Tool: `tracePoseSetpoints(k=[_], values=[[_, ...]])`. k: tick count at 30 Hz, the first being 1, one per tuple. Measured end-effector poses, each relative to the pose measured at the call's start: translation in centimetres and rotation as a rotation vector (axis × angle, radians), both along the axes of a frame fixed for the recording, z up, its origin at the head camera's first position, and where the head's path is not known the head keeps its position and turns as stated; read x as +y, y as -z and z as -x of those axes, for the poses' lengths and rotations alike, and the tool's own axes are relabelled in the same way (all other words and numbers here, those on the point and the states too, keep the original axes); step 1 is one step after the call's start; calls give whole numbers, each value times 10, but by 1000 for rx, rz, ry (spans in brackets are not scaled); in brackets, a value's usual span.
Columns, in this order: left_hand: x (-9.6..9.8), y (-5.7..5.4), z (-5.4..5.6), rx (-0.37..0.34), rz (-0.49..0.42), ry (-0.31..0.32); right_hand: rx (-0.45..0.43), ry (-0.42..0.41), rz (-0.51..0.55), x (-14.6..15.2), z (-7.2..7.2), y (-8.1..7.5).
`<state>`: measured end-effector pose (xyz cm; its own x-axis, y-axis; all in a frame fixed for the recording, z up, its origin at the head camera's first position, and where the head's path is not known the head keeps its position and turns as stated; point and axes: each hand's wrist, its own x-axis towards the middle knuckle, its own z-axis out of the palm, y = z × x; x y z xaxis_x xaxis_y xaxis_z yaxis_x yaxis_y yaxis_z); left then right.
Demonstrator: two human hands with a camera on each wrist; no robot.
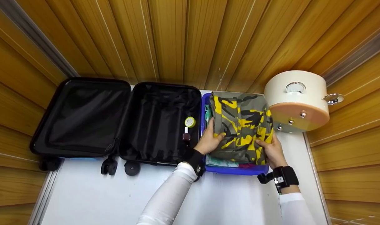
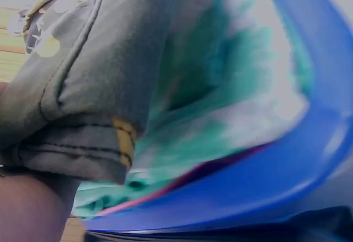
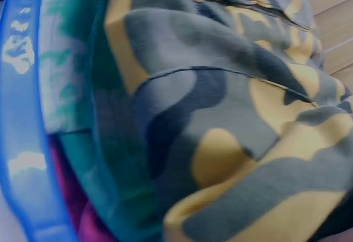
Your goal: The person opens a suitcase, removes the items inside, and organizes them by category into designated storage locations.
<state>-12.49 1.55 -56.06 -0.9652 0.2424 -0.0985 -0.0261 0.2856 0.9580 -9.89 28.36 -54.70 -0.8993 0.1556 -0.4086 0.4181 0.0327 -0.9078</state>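
Black suitcase (image 1: 89,122) lies open beside blue bin (image 1: 236,170). Camouflage garment (image 1: 243,128) is over bin, hiding its right edge. Left hand (image 1: 209,140) and right hand (image 1: 275,151) grip garment's sides, thumbs on top. Bottle (image 1: 186,135) and round tin (image 1: 190,122) sit near suitcase's right edge.

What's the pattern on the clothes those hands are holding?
The clothes have a camouflage pattern: grey-green, yellow and black patches. The head view shows it best.
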Motion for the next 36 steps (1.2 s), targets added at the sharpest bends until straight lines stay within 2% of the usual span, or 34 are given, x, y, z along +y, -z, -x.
tracePoseSetpoints(k=[4,8,11,15,19,21,23,25,27,29,32,36], values=[[0,13,-6,-34,42,-14,-66,-102,-1,3,0,9],[2,18,-12,-49,151,-3,-94,-178,-97,3,-1,14],[2,19,-15,-61,214,12,-93,-219,-190,0,0,16],[1,17,-16,-69,234,15,-82,-268,-277,-4,-1,17],[-1,9,-17,-71,233,-8,-55,-294,-377,-5,0,6],[-1,3,-16,-42,258,-35,-21,-280,-438,-4,3,-4],[-2,-1,-13,43,321,-62,26,-260,-501,-4,8,-15],[-2,-4,-9,144,417,-57,81,-258,-568,-5,17,-24],[-3,-6,-5,244,520,-20,123,-286,-630,-6,27,-30],[-3,-8,0,301,617,42,144,-342,-670,-9,39,-33],[-2,-7,4,290,725,131,112,-433,-679,-13,56,-31],[-3,-4,7,218,802,184,8,-516,-646,-13,71,-20]])
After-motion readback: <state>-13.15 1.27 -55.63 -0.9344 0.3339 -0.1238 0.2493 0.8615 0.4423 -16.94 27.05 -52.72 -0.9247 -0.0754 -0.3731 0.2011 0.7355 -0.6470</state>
